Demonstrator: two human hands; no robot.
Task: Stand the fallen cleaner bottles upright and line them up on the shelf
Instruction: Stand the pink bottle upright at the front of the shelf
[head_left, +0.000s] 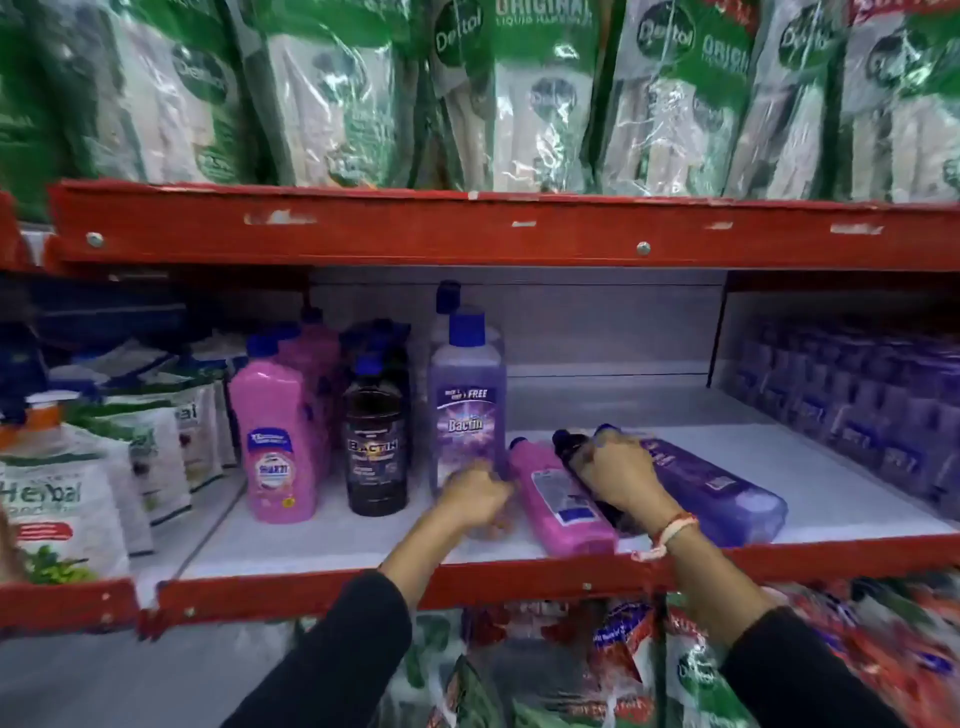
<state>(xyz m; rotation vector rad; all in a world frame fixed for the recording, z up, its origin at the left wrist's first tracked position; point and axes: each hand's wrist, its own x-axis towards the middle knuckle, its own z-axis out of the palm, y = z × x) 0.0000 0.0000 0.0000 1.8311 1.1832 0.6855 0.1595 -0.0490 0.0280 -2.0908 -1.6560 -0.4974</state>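
Red-edged shop shelving fills the view, and the white shelf (363, 540) at my chest carries the cleaner bottles.

My right hand (621, 475) lies over the fallen dark bottle (569, 448), fingers curled down around its neck and shoulder; the grip looks closed on it, though the hand hides most of the bottle. A red and white thread band (670, 535) sits on that wrist. My left hand (475, 496) is low at the base of the upright purple Bactin bottle (467, 410), fingers curled and touching it; motion blur prevents me from telling whether that grip is clamped or loose.

Three bottles lie on their sides, caps pointing to the back of the shelf: the pink bottle (558, 499) just right of the upright purple one, the dark bottle beside it, and the fallen purple bottle (717, 491) furthest right, all close together.

Standing upright to the left are a black Bactin bottle (375, 452) and a pink bottle with a blue cap (278, 441), each with more bottles behind.

Herbal refill pouches (62, 514) stand on the left bay. Dettol refill packs (519, 93) crowd the shelf above. Purple packets (857, 405) are stacked at the far right.
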